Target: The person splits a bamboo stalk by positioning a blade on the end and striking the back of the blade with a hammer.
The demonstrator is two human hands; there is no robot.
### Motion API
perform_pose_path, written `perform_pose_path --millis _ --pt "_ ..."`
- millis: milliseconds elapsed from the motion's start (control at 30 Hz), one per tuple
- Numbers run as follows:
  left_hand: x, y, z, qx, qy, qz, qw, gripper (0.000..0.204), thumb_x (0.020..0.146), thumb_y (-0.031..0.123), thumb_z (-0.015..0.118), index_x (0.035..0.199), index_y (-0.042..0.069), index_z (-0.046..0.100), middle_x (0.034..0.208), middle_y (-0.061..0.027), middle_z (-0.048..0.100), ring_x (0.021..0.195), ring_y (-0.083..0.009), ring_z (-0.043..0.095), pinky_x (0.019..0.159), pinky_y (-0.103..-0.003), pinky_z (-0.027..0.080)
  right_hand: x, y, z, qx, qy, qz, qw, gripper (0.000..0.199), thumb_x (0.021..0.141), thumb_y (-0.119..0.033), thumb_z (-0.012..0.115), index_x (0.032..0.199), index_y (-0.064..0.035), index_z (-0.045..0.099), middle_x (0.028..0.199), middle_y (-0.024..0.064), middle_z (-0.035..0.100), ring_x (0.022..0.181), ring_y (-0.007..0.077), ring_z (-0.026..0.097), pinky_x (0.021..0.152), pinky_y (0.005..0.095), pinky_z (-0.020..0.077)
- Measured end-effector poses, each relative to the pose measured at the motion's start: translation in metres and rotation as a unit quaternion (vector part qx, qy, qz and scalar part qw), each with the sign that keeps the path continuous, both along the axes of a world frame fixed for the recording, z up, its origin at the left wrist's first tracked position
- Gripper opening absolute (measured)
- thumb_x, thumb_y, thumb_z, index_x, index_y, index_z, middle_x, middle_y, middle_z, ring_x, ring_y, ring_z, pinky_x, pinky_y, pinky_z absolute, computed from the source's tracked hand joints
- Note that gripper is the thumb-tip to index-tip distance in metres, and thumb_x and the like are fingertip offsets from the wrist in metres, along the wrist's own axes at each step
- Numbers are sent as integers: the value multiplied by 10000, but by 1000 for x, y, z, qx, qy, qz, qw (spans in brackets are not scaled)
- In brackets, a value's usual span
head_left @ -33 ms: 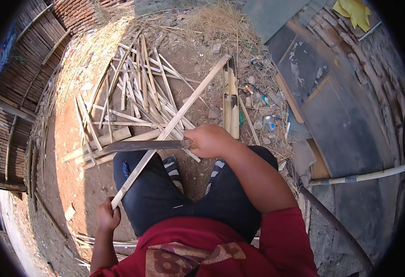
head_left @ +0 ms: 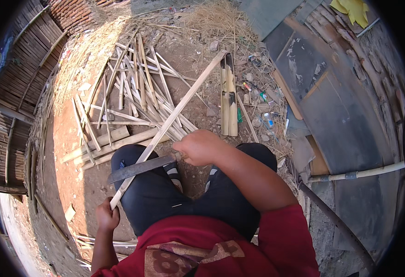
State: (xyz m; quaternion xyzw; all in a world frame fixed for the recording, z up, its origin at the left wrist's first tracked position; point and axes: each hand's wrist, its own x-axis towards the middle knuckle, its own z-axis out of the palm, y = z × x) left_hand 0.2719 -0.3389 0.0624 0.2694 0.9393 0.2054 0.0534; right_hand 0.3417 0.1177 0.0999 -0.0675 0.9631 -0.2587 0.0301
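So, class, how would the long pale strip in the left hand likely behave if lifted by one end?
The strip is probably stiff: gripped near one end by the left hand, it looks nearly straight. Being narrow, it's likely light for its length.

The strip (head_left: 179,111) is long, narrow, pale and straight, slanting from the left hand (head_left: 107,214) at its near end away and off to the right. Across its nearer half is the knife (head_left: 155,163), dark and broad-bladed, tip pointing left, handle mostly hidden in the right hand (head_left: 198,147); from here I can't tell whether they touch.
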Motion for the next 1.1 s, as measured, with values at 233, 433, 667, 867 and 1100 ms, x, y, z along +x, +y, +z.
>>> perform_pose_path --millis 233,433,667,867,1100 --pt "2 -1 -6 -1 18 14 1000 289 795 60 579 1058 20 693 748 -233 683 691 -430 691 652 -482 548 -11 86 -15 -92 58 -292 950 541 809 -277 763 1249 18 656 898 218 725 888 360 728 815 453 560" --pt "-2 -5 -7 -28 6 3 1000 307 788 82 574 1065 19 692 769 -241 686 720 -455 676 688 -521 533 -5 26 -6 9 12 -69 998 384 789 -227 756 1109 -32 673 920 198 722 911 413 702 800 489 557" --pt "-14 -5 16 -12 -149 5 989 268 786 84 565 1002 33 715 692 -213 652 639 -383 663 614 -446 509 -17 59 -12 -82 34 -143 986 336 786 -219 756 1042 -28 652 875 208 705 868 434 679 772 484 546" --pt "-15 -3 13 -3 -134 13 991 251 789 77 579 993 36 720 693 -209 655 632 -382 663 606 -443 507 -13 66 -20 -100 66 -165 979 385 792 -231 764 1100 -20 666 889 243 691 852 449 658 761 469 540" --pt "-3 -4 6 -23 -22 14 999 269 783 98 616 1032 34 698 733 -211 682 689 -414 685 645 -464 542 -7 34 5 -20 -48 -7 999 423 804 -241 768 1146 -9 681 948 256 708 912 451 678 795 473 547"
